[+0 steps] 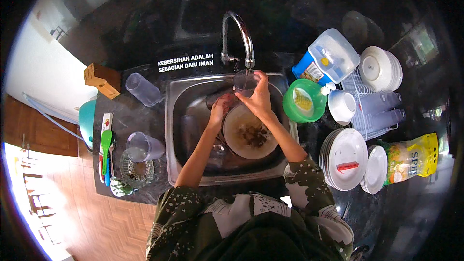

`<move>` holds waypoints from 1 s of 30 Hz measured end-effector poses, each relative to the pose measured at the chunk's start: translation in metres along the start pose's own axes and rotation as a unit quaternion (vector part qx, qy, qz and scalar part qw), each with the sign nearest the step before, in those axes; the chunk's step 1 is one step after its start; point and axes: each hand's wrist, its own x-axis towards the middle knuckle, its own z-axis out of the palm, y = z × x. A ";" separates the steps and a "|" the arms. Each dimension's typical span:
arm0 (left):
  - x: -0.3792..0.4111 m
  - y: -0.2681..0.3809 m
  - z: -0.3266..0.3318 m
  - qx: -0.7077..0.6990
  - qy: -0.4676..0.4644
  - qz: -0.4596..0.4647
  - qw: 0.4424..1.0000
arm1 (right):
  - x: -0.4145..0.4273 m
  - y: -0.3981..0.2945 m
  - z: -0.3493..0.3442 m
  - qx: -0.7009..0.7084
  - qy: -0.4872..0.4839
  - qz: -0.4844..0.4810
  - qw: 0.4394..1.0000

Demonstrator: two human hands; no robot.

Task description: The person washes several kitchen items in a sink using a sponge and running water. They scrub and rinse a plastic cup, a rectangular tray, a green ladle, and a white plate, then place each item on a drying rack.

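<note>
My right hand (258, 96) grips a clear plastic cup (243, 81) under the chrome gooseneck faucet (249, 49), and a thin stream of water runs into it. Just left of and below the cup is my left hand (218, 108), fingers bent; its fingertips blur against the dark basin, so whether it holds anything is unclear. Both hands are over the stainless steel sink (232, 179). Below my right wrist, a large round bowl (235, 145) in the basin contains cloudy water and brown food bits. Dim, transparent shapes lie at the basin's left side.
Left counter: two clear cups (143, 88), a glass dish (136, 170), a green spoon (106, 146) and a wooden block (103, 79). Right: a green bowl with a sponge (303, 98), stacked plates (348, 148), a wire rack (357, 87) and a yellow pouch (413, 157).
</note>
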 end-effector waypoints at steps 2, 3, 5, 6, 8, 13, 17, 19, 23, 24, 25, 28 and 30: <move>0.001 -0.002 0.003 -0.014 -0.003 -0.006 1.000 | -0.003 -0.004 -0.003 -0.078 -0.027 -0.035 0.996; 0.001 -0.005 0.004 -0.019 -0.006 -0.014 1.000 | -0.006 -0.006 -0.002 -0.113 -0.038 -0.051 0.992; 0.002 -0.005 0.000 -0.008 -0.023 -0.016 1.000 | -0.006 -0.002 -0.001 -0.070 -0.022 -0.032 0.997; 0.002 -0.004 0.000 0.002 -0.040 -0.010 0.999 | -0.001 0.003 -0.003 -0.074 0.008 -0.034 0.997; 0.002 -0.008 0.004 0.000 -0.060 -0.005 0.998 | 0.001 0.007 -0.005 -0.099 0.035 -0.023 0.994; 0.010 -0.017 0.005 -0.008 -0.076 0.003 0.997 | 0.000 0.002 0.001 -0.025 0.001 -0.033 0.999; 0.016 -0.020 0.007 0.015 -0.060 0.020 0.998 | 0.005 -0.002 0.004 -0.102 -0.005 -0.011 0.995; 0.024 -0.031 0.007 -0.014 -0.027 0.012 0.999 | 0.007 0.001 0.005 0.076 -0.074 0.097 0.990; 0.014 -0.012 0.012 -0.130 -0.188 -0.070 0.971 | 0.018 0.012 0.001 0.232 -0.141 0.384 0.883; 0.006 -0.006 0.018 -0.160 -0.231 -0.089 0.955 | 0.020 0.019 0.000 0.128 -0.156 0.396 0.896; -0.001 0.000 0.024 -0.189 -0.273 -0.107 0.937 | 0.020 0.030 0.000 0.102 -0.190 0.375 0.901; -0.004 0.004 0.038 -0.140 -0.170 -0.144 0.965 | 0.012 0.042 -0.005 0.122 -0.211 0.248 0.938; 0.000 -0.002 0.046 -0.119 -0.105 -0.107 0.981 | 0.006 0.039 -0.005 0.011 -0.143 0.102 0.984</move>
